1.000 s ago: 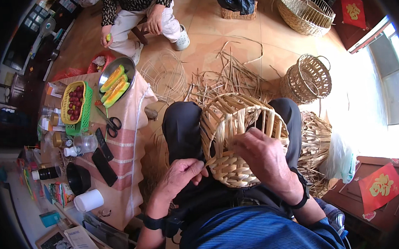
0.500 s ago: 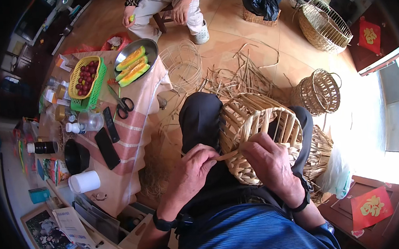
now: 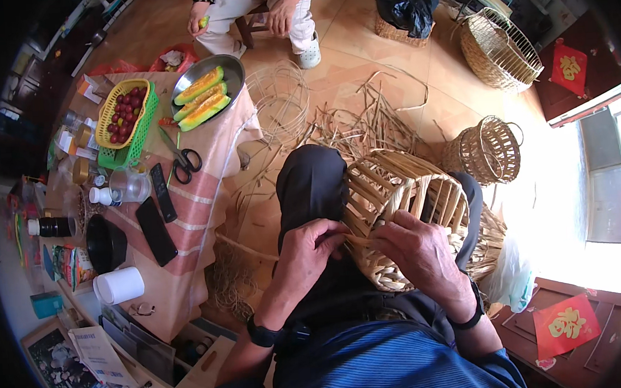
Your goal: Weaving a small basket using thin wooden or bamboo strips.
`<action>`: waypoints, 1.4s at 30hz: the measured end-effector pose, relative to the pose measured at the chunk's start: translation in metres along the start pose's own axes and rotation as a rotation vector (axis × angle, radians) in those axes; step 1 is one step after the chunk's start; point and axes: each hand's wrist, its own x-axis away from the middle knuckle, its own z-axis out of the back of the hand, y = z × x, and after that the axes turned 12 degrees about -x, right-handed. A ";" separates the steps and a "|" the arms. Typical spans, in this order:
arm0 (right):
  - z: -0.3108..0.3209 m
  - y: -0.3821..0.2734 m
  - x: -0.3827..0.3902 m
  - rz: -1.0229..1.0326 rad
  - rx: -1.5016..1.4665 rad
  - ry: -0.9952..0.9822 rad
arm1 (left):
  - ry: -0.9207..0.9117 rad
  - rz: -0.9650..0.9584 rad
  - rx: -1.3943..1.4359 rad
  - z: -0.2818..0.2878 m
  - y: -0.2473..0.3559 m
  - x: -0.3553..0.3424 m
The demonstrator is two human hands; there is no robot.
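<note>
Between dark-trousered knees (image 3: pixel 311 176) sits a seemingly part-finished basket (image 3: pixel 399 196), its near band tightly woven, its other slats apparently unfilled, while left hand (image 3: pixel 306 255) and right hand (image 3: pixel 422 252) pinch 1 strip (image 3: pixel 358 241) in narrowed fingers.

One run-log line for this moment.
left hand: pinching strip | right hand: holding same strip | woven basket: between knees | scissors: on table

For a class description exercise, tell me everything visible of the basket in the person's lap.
The basket is straw-coloured, apparently of flat dried plant strips: closely woven at its near end, with spaced, open slats beyond. It sits tilted between the legs of the dark trousers. The left hand and right hand pinch a pale strip at its near-left side; whether that strip is woven in is hidden.
</note>
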 end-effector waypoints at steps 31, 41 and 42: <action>-0.004 0.001 0.004 -0.059 -0.150 0.066 | -0.270 0.000 0.256 0.017 -0.019 -0.012; -0.008 -0.001 0.001 -0.049 -0.105 0.065 | -0.078 -0.252 -0.066 0.004 -0.015 -0.008; -0.009 -0.001 0.001 -0.052 -0.077 0.069 | -0.001 -0.261 -0.142 -0.001 -0.015 -0.008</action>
